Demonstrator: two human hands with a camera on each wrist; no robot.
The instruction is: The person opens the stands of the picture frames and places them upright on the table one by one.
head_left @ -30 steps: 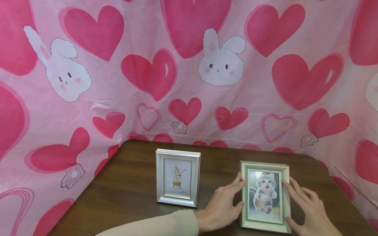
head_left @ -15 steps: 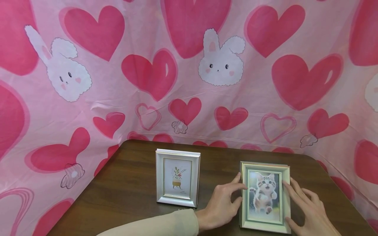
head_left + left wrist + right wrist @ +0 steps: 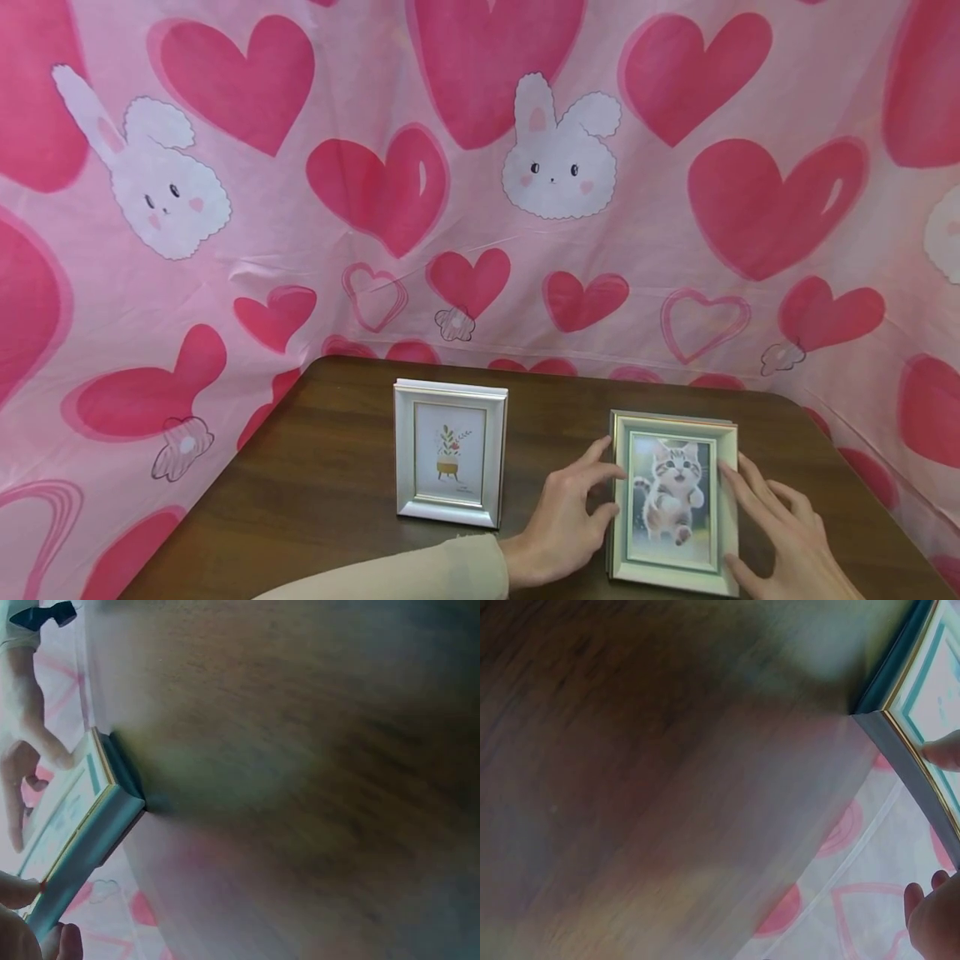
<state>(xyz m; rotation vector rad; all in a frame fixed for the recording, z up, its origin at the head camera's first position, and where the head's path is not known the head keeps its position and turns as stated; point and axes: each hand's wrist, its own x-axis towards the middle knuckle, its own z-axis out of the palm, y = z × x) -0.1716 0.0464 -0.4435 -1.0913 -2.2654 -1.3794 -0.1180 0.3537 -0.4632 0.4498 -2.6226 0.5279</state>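
The kitten picture frame (image 3: 672, 500) stands on the dark wood tabletop (image 3: 315, 467), toward 4 o'clock in the head view. At its 9 o'clock side, the left hand (image 3: 558, 521) holds the edge, fingers set narrowly about it; at 3 o'clock, the right hand (image 3: 787, 533) grips the opposite edge. The plant picture frame (image 3: 450, 454) stands well apart, at 9 o'clock from the kitten. Toward 12 o'clock hangs pink heart-and-rabbit cloth (image 3: 645, 250).

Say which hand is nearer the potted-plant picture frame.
Left: the left hand is just right of the potted-plant frame; the right hand is farther, right of the kitten frame.
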